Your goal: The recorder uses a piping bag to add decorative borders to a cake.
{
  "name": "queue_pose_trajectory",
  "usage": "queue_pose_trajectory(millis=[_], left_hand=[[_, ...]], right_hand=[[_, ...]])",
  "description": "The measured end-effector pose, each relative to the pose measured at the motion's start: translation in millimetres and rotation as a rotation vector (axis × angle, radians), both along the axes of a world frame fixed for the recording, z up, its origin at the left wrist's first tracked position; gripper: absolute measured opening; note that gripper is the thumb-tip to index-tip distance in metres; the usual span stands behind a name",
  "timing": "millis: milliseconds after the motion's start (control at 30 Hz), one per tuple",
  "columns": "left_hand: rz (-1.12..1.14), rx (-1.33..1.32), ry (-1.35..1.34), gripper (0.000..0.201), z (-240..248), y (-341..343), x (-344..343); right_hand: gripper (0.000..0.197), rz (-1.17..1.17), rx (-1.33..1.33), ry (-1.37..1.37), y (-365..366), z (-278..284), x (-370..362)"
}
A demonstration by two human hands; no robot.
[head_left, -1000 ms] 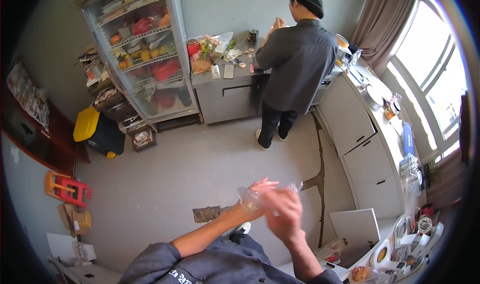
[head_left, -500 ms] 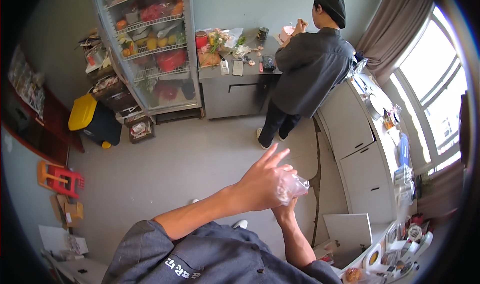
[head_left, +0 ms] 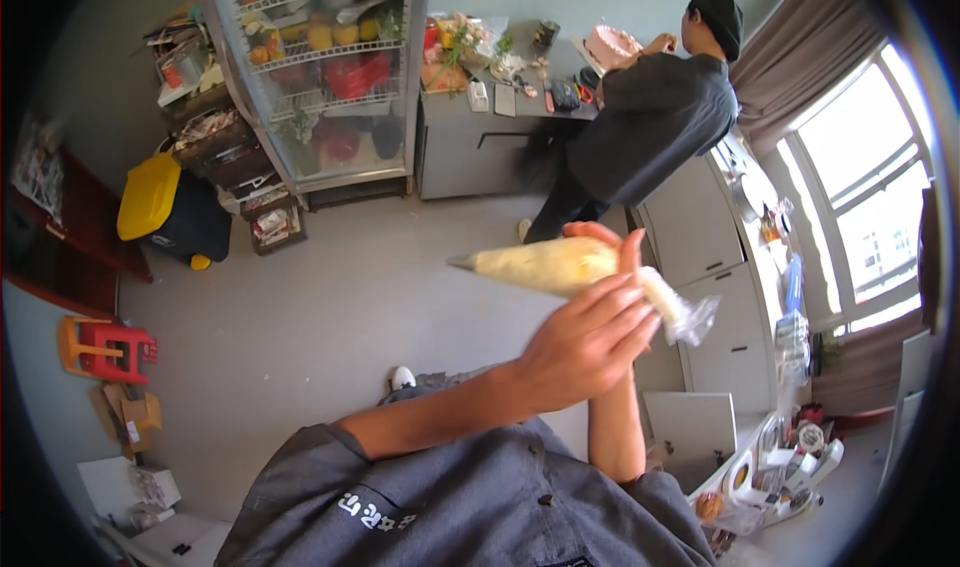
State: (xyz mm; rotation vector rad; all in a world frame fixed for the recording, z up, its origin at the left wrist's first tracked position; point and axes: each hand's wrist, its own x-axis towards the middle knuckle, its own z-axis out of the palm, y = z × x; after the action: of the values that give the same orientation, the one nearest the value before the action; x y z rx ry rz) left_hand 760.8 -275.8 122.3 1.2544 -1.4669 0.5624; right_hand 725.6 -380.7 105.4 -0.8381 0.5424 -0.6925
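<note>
Pale yellow filling shows through the clear piping bag (head_left: 545, 267), which you now hold out in front of your chest, over the floor (head_left: 330, 307). Half a second ago only crumpled clear plastic showed at your hands; now the whole bag lies across them, its metal tip (head_left: 462, 263) pointing to your left and its loose plastic tail (head_left: 692, 321) sticking out to the right. Your left hand (head_left: 590, 342) has its fingers closed around the neck, near the tail. Your right hand (head_left: 631, 254) is partly hidden behind the bag and your left hand; its thumb and fingers show against the wide end, but you cannot tell from here how firmly it presses. As a judgement, the bag is under control from its back end, with the tip unsupported and free. Beyond you, a co-worker (head_left: 650, 107) stands at the counter (head_left: 450, 162), beside a pink cake (head_left: 611, 46), which now shows more clearly.
</note>
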Motion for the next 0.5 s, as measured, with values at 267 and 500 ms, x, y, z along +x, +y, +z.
queue_pose_trajectory(millis=[267,500], left_hand=[[0.146,0.18,0.234,0.031,-23.0,76.5,98.5],[-0.054,0.344,0.158,0.037,-22.4,80.5,120.9]], right_hand=[[0.059,-0.201,0.05,-0.123,-7.2,-0.5,0.4],[0.058,-0.127,0.09,-0.094,16.2,11.9,8.3]])
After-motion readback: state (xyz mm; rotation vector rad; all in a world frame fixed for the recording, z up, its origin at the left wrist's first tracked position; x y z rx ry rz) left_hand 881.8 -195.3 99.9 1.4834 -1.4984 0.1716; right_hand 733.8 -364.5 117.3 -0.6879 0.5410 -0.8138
